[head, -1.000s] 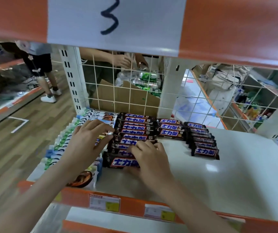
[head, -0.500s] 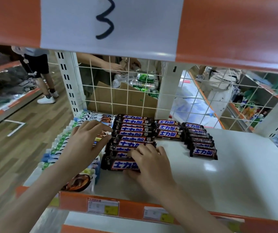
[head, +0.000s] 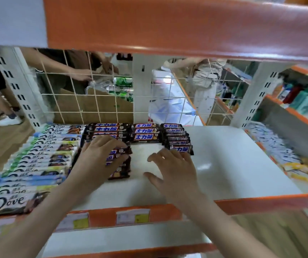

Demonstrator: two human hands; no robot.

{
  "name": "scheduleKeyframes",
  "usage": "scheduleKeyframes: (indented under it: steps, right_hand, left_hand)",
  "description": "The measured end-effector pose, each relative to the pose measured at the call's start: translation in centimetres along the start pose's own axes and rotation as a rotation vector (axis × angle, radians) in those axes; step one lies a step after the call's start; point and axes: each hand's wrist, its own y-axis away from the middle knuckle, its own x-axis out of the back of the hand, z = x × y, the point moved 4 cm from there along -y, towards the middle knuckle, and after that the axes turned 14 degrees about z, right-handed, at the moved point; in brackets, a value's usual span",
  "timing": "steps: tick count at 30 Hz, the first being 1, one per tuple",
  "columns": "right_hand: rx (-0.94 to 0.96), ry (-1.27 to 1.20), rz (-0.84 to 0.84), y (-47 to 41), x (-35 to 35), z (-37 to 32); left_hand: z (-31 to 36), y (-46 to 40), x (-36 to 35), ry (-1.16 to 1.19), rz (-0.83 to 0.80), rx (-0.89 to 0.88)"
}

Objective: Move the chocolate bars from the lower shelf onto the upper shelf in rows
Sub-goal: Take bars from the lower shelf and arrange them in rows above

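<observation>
**Hands on the bar rows**

While my left hand [head: 101, 155] lay flat with relaxed fingers on the left row of bars [head: 119, 159], my right hand [head: 173, 168] hovered with fingers spread and gripping nothing, fingertips near the right row [head: 177, 140]. All rows sat on the white shelf [head: 233, 164], beside the Dove packs [head: 37, 164].

Both forearms reach forward side by side, bare to the wrist. The left hand [head: 101, 161] lies palm down, its fingers [head: 117, 146] bent over the tops of the dark chocolate bars [head: 120, 164] beneath them, thumb tucked at the near side. The right hand [head: 175, 174] is spread palm down, fingers straight and apart, thumb splayed to the left, gripping nothing.
</observation>
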Motion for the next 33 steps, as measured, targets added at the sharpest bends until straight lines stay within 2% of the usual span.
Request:
scheduleKeyframes:
  steps: [4,10,13,23,33]
  right_hand:
    - [-0.086,0.060,0.081,2.3,3.0,4.0]
    - [-0.147,0.128,-0.009,5.4,6.7,9.5]
    - [-0.166,0.141,0.001,7.1,8.2,11.1]
    - [-0.153,0.116,-0.008,12.4,10.9,13.0]
    - [-0.120,0.118,-0.027,17.5,12.0,12.7]
  left_hand:
    - [3.9,-0.1,-2.2,0.073,-0.009,-0.020]
    - [10.6,0.9,-4.6,0.127,-0.023,-0.129]
    - [13.1,2.1,-5.3,0.156,-0.039,-0.114]
    - [18.2,6.7,-6.6,0.142,-0.101,-0.107]
    - [21.6,11.9,-6.1,0.148,-0.094,-0.083]
